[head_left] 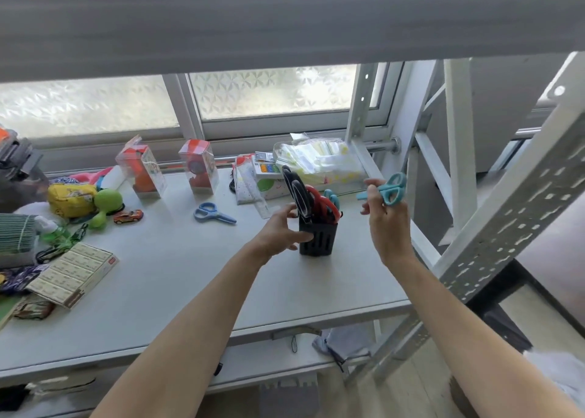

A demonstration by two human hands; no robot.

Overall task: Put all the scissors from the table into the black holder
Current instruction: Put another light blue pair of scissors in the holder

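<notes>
- On the white table [177, 278], in the head view, the black holder [317, 237] stood near the right edge and served as the landmark for everything else.
- The holder already carried several pairs, handles up: black scissors [296, 193] toward its left side, red scissors [323, 205] in the middle and a teal-handled pair [332, 198] behind them.
- The left hand [283, 232] was curled around the holder's left wall, thumb across the front, steadying it; fingers closed on the holder itself.
- The right hand [384, 224] hovered just right of the holder and above its rim, fingers pinched around teal scissors [387, 189]. The handles stuck out above and right of the fingertips, and the blade end pointed left toward the holder's opening.
- One pair remained loose: blue scissors [211, 214] lay flat on the table, well to the left of the holder and beyond the left hand's reach as it stood.
- Risk, as a judgement: the holder looked crowded, so the incoming blades could catch on the red or black handles and stop short, leaving the pair perched and liable to tip out.
- The pinch sat near the pivot, not through the finger loops, so the scissors might swivel or slip while being turned tip-down.
- A hard push could topple the tall, narrow holder if the left hand let go early.
</notes>
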